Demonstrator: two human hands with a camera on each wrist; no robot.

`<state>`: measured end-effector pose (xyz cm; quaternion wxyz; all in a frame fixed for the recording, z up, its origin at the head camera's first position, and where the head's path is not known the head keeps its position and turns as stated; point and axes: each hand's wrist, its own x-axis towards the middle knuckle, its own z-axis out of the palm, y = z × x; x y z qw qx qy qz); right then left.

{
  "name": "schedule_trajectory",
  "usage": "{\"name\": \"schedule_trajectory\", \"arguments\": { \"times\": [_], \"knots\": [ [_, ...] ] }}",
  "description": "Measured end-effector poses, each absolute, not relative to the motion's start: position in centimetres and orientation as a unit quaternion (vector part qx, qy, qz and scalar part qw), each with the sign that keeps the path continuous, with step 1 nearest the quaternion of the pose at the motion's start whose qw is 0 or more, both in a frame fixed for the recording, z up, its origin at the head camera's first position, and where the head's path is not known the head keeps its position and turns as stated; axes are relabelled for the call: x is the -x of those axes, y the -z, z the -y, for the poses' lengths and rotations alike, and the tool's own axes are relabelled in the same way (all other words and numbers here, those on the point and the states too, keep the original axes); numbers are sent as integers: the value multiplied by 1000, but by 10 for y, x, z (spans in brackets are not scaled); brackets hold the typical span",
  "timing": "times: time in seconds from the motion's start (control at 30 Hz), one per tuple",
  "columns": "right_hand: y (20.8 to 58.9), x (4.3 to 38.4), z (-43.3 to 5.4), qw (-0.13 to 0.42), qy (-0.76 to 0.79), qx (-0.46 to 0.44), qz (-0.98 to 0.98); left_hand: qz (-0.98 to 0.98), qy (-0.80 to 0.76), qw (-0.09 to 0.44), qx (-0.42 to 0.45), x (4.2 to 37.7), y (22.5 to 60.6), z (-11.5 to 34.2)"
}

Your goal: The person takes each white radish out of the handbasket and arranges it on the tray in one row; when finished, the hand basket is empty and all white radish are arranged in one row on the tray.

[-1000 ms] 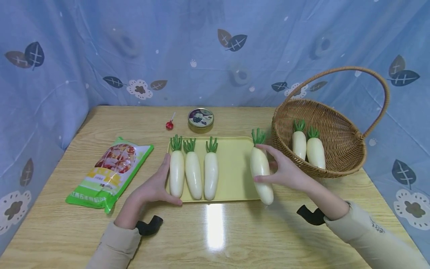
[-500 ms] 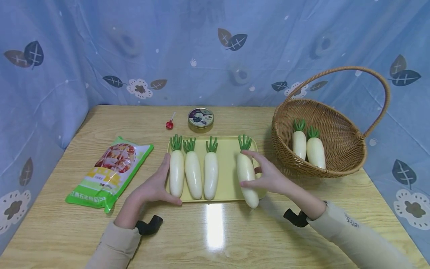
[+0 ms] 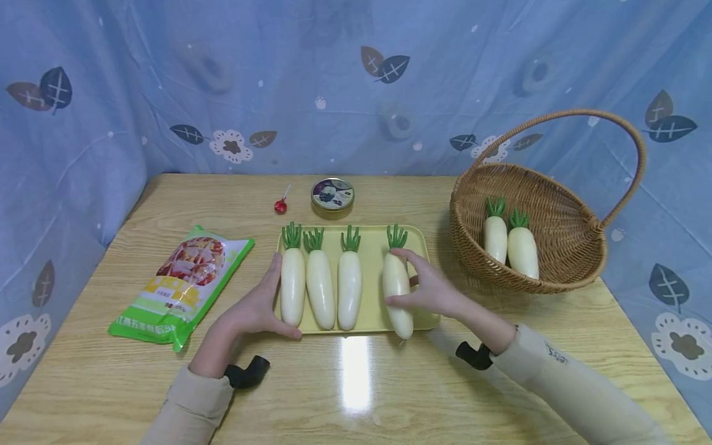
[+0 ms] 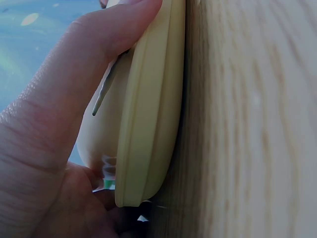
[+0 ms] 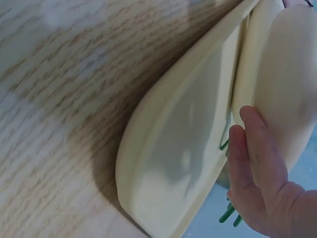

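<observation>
My right hand (image 3: 428, 287) grips a white radish (image 3: 395, 278) with green stems between thumb and fingers, over the right half of a pale yellow tray (image 3: 372, 272). The radish's lower end overlaps the tray's front rim in the head view. In the right wrist view the fingers (image 5: 257, 144) lie along the radish (image 5: 290, 74). My left hand (image 3: 253, 309) holds the tray's left end, its thumb at the front rim, as the left wrist view shows on the tray wall (image 4: 151, 109). Side by side in the tray lie three more radishes (image 3: 319, 290), stems toward the back.
At the right stands a wicker basket (image 3: 562, 247) with a tall handle, holding two radishes (image 3: 523, 250). Behind the tray are a round tin (image 3: 332, 198) and a red lollipop (image 3: 280, 206). A green-edged food bag (image 3: 178, 290) lies at the left.
My right hand has carried the radish leftward from the tray's right edge to a place nearer the third radish. My left hand has stayed at the tray's left end.
</observation>
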<state>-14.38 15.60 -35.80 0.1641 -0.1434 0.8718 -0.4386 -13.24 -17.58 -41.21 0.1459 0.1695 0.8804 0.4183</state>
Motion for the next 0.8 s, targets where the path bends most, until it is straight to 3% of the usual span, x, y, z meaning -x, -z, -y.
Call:
{"name": "schedule_trajectory", "arguments": {
  "times": [0.8],
  "knots": [
    [374,160,-121,160,442,142,-871,-877,-423,150,-171,132,411,176]
  ]
}}
